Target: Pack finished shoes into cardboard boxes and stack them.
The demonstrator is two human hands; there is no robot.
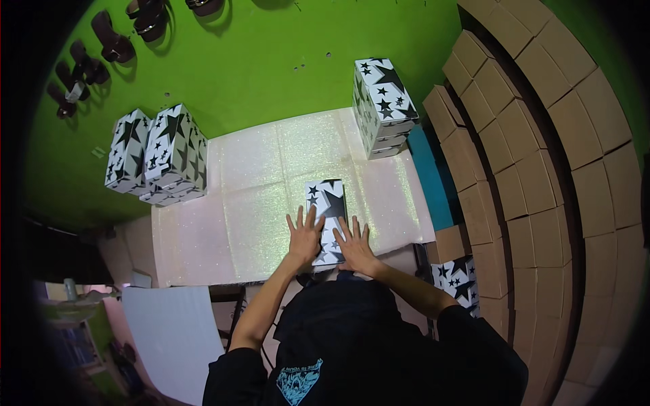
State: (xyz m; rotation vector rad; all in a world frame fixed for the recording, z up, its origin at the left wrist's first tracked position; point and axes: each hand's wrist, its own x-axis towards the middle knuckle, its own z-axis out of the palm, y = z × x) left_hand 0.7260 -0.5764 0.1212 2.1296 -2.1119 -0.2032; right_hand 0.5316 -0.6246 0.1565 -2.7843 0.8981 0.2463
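Note:
A white shoe box with black stars (332, 196) lies lengthwise at the front edge of the table, its top facing up. Across the left side of its top rests my left hand (306, 237), fingers spread. My right hand (355, 247) lies along the box's right side with its fingers apart as well. Neither hand is wrapped around anything. Whether the box holds something cannot be seen.
A pale glittery cloth (257, 216) covers the table. Star-patterned boxes (175, 145) are stacked at the back left, and another stack (382, 101) stands at the back right. Brown cartons (535, 183) line the right side. Dark sandals (112, 40) hang on the green wall.

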